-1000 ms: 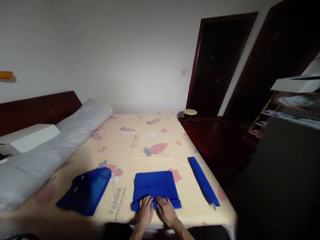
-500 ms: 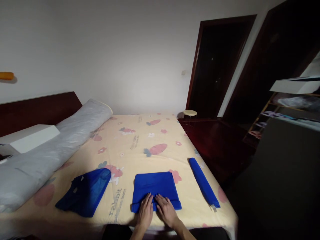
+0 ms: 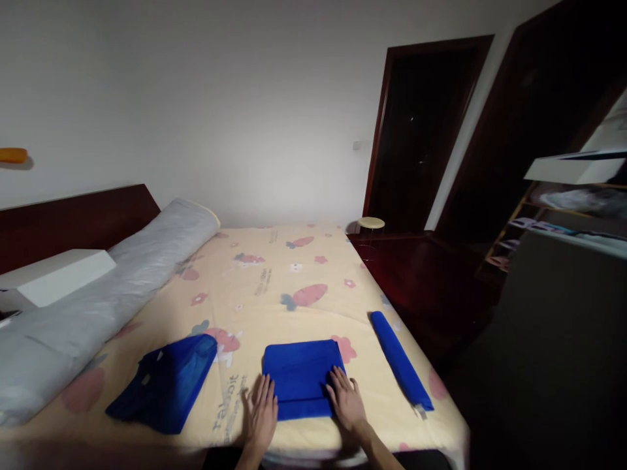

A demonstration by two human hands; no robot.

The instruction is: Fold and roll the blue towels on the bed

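Note:
A blue cloth (image 3: 304,372), folded into a flat rectangle with a narrow fold along its near edge, lies on the bed close to me. My left hand (image 3: 262,411) rests flat at its left edge, fingers extended. On its right edge lies my right hand (image 3: 347,399), with the fingers spread. To the left is a second blue cloth (image 3: 169,382), loosely laid out with small pale tags on it. A rolled blue cloth (image 3: 399,359) lies on the right side of the bed, a pale tag at its near end.
The patterned bed sheet (image 3: 274,320) spans the middle. A long grey wrapped roll (image 3: 132,281) and a white box (image 3: 63,277) are at the left. Beyond the bed's right edge are a round stool (image 3: 371,223), a shelf with a white box (image 3: 573,170) and a dark cabinet (image 3: 553,339).
My hands have moved apart from the middle of the near fold to the left and right edges of the folded cloth. The view has shifted slightly.

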